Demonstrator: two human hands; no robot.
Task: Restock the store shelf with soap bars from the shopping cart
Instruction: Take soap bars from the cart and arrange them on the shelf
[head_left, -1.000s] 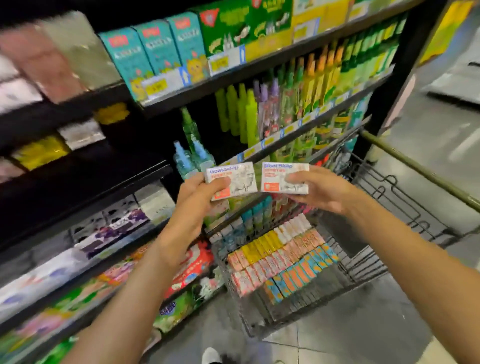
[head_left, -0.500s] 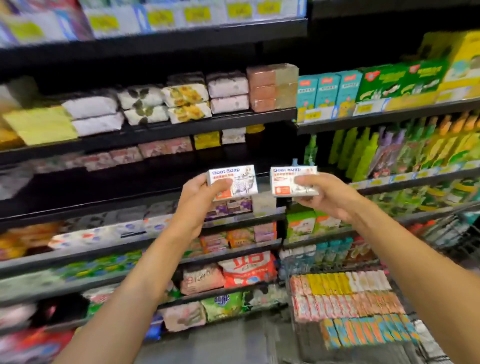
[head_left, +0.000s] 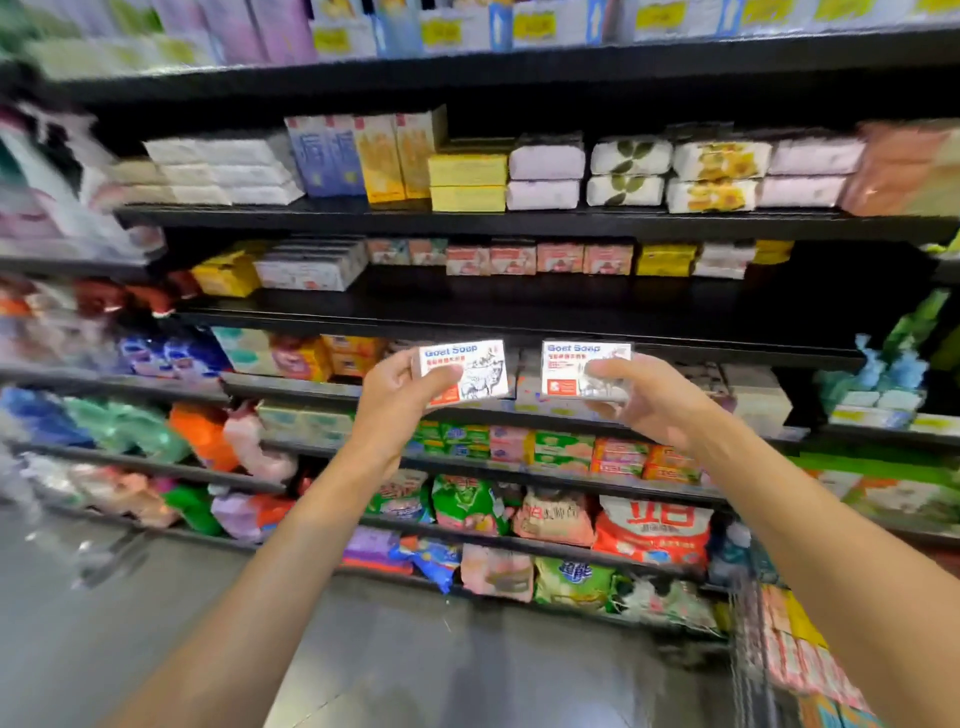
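Holding one boxed goat soap bar gripped in my left hand and another bar in my right hand, labels facing me, raised before the store shelf, probably to find matching stock.

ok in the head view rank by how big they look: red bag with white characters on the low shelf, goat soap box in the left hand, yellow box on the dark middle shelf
Largest to smallest:
1. red bag
2. Goat Soap box in left hand, though it is nearer the camera
3. yellow box

Soap box per hand, blurry shelves
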